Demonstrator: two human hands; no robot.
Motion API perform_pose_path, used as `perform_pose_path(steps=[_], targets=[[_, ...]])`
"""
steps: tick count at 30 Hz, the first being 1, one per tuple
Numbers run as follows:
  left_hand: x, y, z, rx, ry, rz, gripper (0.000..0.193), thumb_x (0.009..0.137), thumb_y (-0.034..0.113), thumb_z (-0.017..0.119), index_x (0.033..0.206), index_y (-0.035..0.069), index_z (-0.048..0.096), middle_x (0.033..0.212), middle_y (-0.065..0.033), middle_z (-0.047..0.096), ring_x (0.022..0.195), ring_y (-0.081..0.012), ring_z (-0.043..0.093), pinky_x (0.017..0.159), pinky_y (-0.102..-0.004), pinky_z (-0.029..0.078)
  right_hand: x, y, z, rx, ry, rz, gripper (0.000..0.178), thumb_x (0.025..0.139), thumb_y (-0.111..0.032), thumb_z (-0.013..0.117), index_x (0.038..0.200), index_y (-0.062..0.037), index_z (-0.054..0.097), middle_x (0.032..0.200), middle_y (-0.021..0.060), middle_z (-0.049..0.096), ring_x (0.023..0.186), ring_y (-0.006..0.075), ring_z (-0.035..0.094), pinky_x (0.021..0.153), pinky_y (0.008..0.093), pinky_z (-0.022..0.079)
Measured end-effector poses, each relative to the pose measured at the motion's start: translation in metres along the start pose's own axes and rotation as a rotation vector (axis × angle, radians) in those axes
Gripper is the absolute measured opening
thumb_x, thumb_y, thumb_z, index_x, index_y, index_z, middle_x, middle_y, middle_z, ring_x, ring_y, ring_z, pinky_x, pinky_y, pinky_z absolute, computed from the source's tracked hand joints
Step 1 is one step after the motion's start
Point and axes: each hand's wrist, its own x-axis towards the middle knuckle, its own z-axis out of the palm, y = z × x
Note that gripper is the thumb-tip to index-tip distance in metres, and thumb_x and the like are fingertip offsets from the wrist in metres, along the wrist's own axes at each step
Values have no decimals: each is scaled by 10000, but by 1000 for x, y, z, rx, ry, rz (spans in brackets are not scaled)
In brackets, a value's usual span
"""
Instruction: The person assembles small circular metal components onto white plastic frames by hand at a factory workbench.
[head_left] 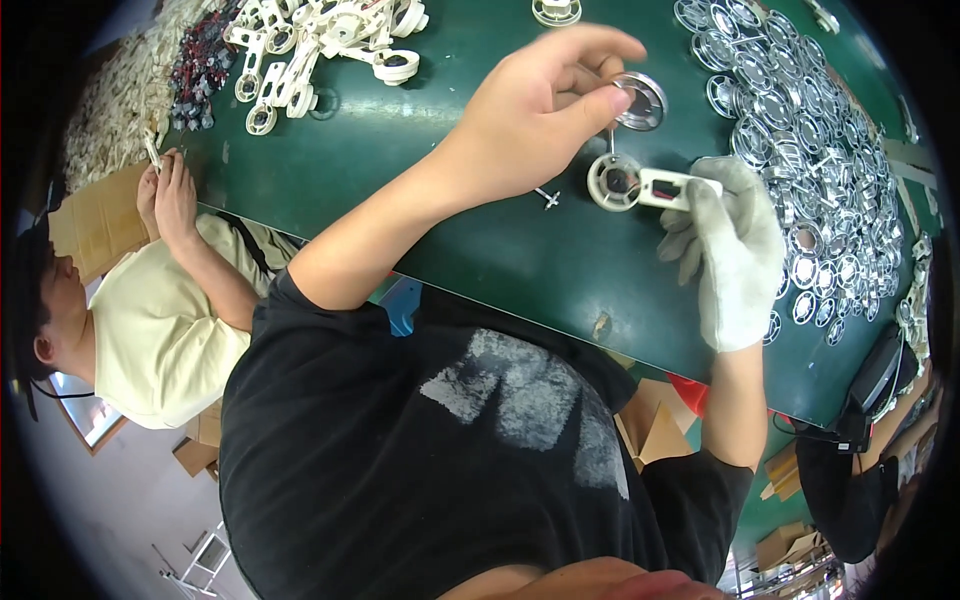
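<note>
My bare left hand (pixel 540 115) reaches over the green table with its thumb and fingers closed on a round chrome ring (pixel 655 104). The ring is tilted and sits just above a white plastic part (pixel 650 188), which has a round cup with a dark centre and a flat handle with a slot. My right hand (pixel 738 245), in a pale work glove, pinches the end of that handle. A thin stem shows between the ring and the cup; I cannot tell which of them it belongs to. A small metal piece (pixel 548 199) lies on the table beside my left wrist.
A big heap of chrome rings (pixel 800 130) covers the table's right side. White plastic parts (pixel 320 50) are piled at the far left, near dark small parts (pixel 205 60). One more white part (pixel 556 11) lies at the far edge. A co-worker (pixel 150 320) sits at left.
</note>
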Motion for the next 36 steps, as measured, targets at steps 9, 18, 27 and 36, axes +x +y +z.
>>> perform_pose_path(steps=[9, 18, 27, 36], targets=[[-5, 14, 1, 248, -163, 151, 178, 973, 52, 687, 1140, 5, 725, 1085, -46, 622, 930, -97, 611, 806, -232, 496, 4, 8, -3, 127, 74, -89, 342, 1069, -264, 545, 1281, 5, 533, 799, 93, 655, 572, 127, 590, 487, 229, 410], [-14, 4, 13, 379, -25, 188, 208, 896, 101, 764, 1098, 60, 732, 1217, -49, 608, 958, -128, 624, 797, -276, 518, 3, 9, -2, 242, 26, -67, 321, 1080, -235, 527, 1280, 15, 525, 805, 109, 662, 579, 141, 603, 498, 241, 437], [-8, 2, 4, 759, -73, 540, 572, 746, 236, 913, 1234, 31, 696, 1097, -101, 747, 864, -177, 725, 729, -268, 592, 7, 11, -9, 323, 4, -84, 294, 1080, -211, 530, 1251, 28, 534, 847, 132, 685, 600, 156, 634, 517, 262, 489], [-7, 2, 5, 738, -17, 663, 535, 715, 183, 930, 1175, 10, 718, 1062, -90, 768, 853, -167, 750, 683, -247, 609, 2, 7, -11, 295, -47, -151, 257, 1068, -152, 531, 1224, 51, 514, 858, 167, 693, 618, 184, 658, 551, 284, 533]])
